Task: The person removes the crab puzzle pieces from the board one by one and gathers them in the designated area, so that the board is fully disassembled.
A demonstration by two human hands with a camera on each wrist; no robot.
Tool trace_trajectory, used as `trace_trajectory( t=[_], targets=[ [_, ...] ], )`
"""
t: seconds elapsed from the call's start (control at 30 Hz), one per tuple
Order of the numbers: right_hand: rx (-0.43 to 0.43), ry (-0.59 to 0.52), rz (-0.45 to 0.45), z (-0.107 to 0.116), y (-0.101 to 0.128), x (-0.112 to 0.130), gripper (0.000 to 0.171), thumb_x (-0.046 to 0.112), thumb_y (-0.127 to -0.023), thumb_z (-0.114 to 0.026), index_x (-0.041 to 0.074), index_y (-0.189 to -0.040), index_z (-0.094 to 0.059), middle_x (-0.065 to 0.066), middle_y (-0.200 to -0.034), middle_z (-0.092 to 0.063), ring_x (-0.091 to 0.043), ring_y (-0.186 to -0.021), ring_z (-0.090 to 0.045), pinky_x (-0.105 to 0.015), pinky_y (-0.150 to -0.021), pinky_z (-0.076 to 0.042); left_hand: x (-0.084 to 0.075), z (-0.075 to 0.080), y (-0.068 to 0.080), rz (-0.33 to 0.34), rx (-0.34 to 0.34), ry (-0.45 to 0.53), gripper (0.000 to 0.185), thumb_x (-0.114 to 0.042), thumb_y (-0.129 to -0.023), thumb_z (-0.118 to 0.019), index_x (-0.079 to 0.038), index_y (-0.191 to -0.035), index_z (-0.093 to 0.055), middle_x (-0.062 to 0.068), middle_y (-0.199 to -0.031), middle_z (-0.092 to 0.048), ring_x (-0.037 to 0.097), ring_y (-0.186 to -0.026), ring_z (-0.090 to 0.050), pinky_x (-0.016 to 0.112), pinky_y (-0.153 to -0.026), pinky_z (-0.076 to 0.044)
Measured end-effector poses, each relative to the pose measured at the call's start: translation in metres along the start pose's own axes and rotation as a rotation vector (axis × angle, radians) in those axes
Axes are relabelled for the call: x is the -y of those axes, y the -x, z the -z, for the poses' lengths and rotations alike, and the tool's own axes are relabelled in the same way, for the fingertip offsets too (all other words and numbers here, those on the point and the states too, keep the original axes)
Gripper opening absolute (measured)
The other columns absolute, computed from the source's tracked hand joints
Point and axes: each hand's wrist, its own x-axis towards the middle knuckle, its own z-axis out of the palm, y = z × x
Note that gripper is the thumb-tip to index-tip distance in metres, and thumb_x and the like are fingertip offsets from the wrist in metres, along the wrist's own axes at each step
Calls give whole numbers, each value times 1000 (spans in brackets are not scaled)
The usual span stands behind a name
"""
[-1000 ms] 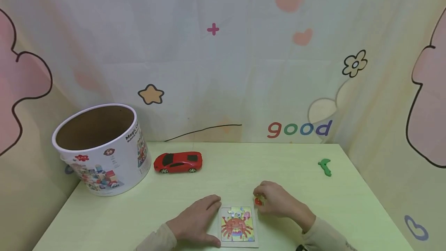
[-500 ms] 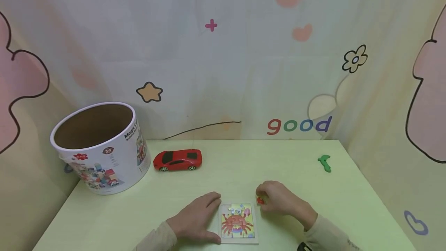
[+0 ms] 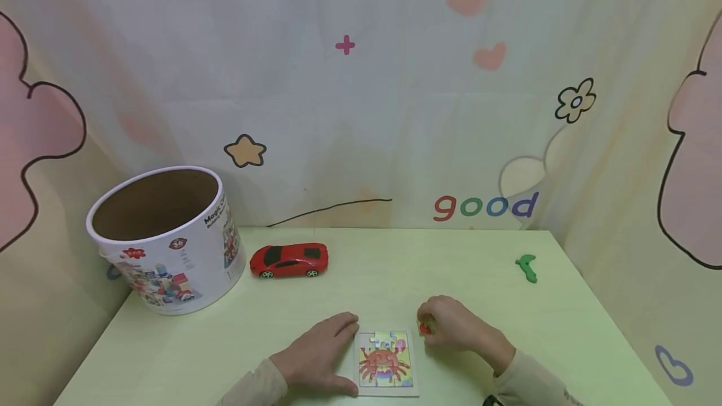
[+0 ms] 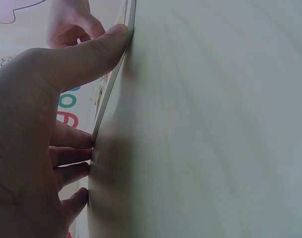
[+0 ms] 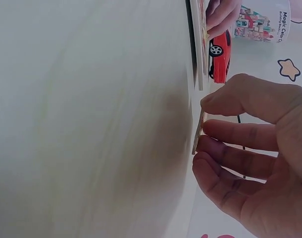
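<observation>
A small framed jigsaw puzzle with a red crab picture lies flat on the table. Its top left corner shows a bare pale spot. My left hand is spread along the puzzle's left side, thumb at the near corner and fingertips by the far one. In the left wrist view, the thumb touches the frame's edge. Just right of the puzzle, my right hand pinches a loose puzzle piece with red on it. The right wrist view shows that thin piece tilted on edge between thumb and fingertips, close over the tabletop.
A red toy car stands at the back, beside a large white bucket with printed blocks on its side. Far right lies a small green curved piece. A printed curtain hangs behind the table.
My right hand has shifted slightly to the right, away from the frame, with the puzzle piece still pinched. My left hand stays beside the puzzle.
</observation>
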Motion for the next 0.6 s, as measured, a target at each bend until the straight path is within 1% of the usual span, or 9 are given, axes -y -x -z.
trace_trajectory(
  t=[0.37, 0.6],
  targets=[
    [-3, 0, 11, -2, 2, -3, 23, 12, -72, -78, 7, -93, -71, 5, -84, -62, -5, -74, -47, -28, -69, -47, -1, -1, 1, 2, -5, 0, 108, -84, -73, -53, -7, -147, -39, 6, -153, -34, 24, -140, -36, 40, -115, -36],
    [12, -28, -3, -2, 2, -3, 23, 11, -72, -78, 7, -93, -71, 5, -82, -59, -5, -72, -45, -24, -65, -44, 0, 0, 0, 0, -9, -15, 108, -84, -73, -54, -7, -147, -39, 5, -153, -35, 24, -139, -36, 39, -115, -37]
  ],
)
